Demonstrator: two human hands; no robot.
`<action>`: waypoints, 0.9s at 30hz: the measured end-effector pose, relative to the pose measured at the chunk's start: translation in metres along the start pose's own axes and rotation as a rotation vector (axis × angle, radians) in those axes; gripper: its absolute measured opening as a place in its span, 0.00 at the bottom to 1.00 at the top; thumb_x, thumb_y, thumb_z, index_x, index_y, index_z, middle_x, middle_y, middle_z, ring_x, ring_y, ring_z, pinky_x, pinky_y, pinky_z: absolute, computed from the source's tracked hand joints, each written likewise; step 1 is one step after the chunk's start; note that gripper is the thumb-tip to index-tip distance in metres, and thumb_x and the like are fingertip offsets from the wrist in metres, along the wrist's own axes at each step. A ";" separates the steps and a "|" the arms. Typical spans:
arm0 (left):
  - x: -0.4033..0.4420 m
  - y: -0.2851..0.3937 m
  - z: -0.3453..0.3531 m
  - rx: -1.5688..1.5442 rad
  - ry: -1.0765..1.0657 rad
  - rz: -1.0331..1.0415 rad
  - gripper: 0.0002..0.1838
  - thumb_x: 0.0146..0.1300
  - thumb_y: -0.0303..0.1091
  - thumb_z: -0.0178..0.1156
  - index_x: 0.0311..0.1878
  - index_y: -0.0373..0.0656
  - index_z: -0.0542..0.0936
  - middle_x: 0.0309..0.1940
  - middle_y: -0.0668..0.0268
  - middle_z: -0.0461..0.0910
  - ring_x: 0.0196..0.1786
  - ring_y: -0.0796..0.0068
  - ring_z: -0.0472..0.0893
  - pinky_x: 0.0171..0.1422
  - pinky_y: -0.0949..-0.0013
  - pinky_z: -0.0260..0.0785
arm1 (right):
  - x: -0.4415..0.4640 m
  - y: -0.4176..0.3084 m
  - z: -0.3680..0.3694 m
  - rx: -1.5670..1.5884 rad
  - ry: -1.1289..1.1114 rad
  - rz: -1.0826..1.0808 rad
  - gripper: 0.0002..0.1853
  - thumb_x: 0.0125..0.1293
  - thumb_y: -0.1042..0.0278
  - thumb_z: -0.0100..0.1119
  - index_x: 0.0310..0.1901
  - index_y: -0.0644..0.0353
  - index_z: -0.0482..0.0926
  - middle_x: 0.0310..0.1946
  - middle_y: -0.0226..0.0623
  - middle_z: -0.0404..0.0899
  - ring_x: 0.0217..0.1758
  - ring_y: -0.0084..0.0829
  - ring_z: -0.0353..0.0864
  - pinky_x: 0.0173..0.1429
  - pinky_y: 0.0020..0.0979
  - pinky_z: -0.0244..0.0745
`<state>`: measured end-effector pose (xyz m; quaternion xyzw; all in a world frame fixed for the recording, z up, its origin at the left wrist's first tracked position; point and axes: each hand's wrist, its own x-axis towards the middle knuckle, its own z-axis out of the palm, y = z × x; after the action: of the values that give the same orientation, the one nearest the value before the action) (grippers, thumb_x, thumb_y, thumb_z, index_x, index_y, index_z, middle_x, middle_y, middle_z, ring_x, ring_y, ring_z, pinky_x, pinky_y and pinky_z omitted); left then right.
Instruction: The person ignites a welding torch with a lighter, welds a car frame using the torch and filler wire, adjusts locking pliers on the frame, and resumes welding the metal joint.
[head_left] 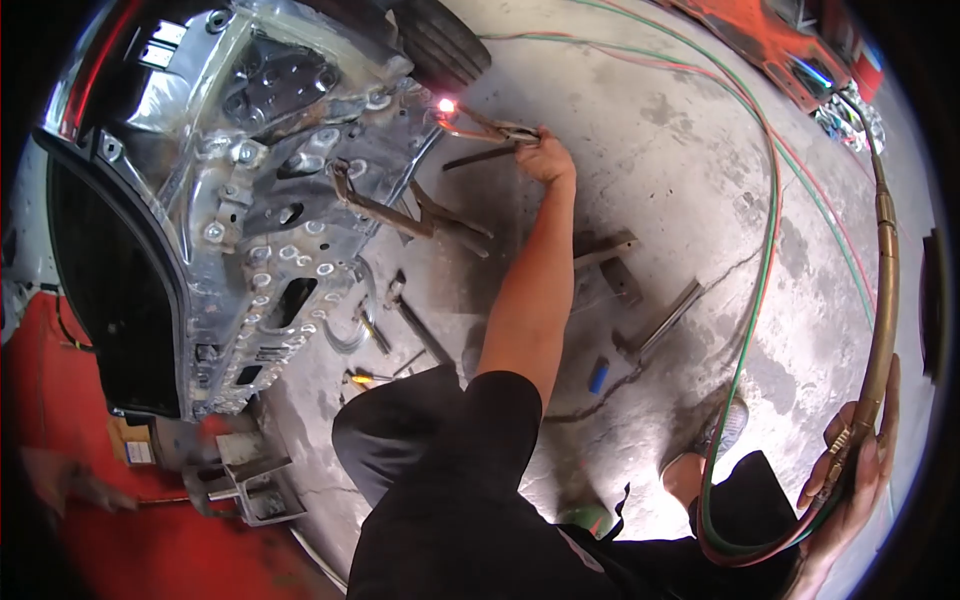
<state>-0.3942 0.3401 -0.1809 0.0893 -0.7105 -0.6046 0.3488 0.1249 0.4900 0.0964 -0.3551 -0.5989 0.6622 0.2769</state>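
My left hand (547, 160), on an outstretched arm, is closed around the handles of a clamp-like pair of pliers (500, 130). Its jaws reach the edge of a bare metal car panel (290, 190), beside a bright pinkish-white glowing spot (446, 105). At the right edge, my right hand (862, 475) grips a long brass torch (886, 290) near its hose end. The torch stands upright in view, its thin tube bending to the upper left. Another clamp (385, 212) hangs on the panel.
Red and green hoses (768, 230) loop across the concrete floor. Hammers (415, 325), a metal tool (668, 322) and a blue object (598, 375) lie there. A tyre (440, 40) is at the top, an orange-red part (765, 45) at upper right, and a person's shoe (733, 425) below.
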 end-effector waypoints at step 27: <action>-0.006 0.038 -0.004 0.369 -0.001 -0.208 0.18 0.62 0.35 0.72 0.34 0.23 0.84 0.33 0.42 0.89 0.35 0.50 0.91 0.38 0.54 0.81 | -0.004 -0.009 -0.002 0.022 -0.020 -0.011 0.53 0.69 0.46 0.66 0.83 0.70 0.50 0.36 0.37 0.78 0.17 0.19 0.75 0.15 0.17 0.70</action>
<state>-0.3758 0.3498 -0.1480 0.2241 -0.7965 -0.4968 0.2619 0.1288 0.4893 0.1058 -0.3422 -0.5961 0.6709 0.2784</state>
